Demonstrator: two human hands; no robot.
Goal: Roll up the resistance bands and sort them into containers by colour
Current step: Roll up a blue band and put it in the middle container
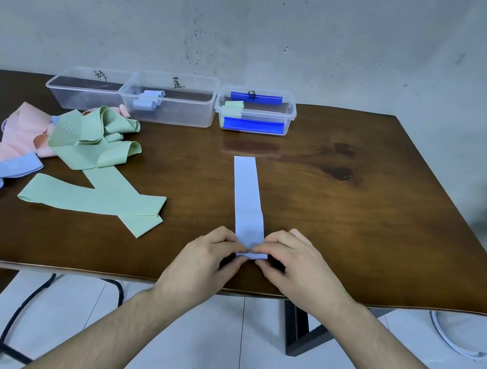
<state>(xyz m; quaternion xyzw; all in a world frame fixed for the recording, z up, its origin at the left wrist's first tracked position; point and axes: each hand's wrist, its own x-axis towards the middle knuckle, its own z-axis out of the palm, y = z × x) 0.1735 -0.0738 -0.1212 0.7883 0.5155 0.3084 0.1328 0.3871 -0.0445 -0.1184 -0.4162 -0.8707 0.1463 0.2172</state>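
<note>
Pale blue band [246,196] lies straight on my worktop [352,227]. My left hand [206,259] and right hand [297,263] both pinch its rolled near end

three containers [170,100], two hands [206,256]

Three clear plastic containers [170,100] along the wooden table's [352,227] far edge, loose elastic bands [88,148] left, flat pale-blue band [247,197] centre.

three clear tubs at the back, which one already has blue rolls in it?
The middle container: two rolled blue bands lie at its left end. The left container shows no rolls, and the right container, with blue clips, holds a green roll.
</note>
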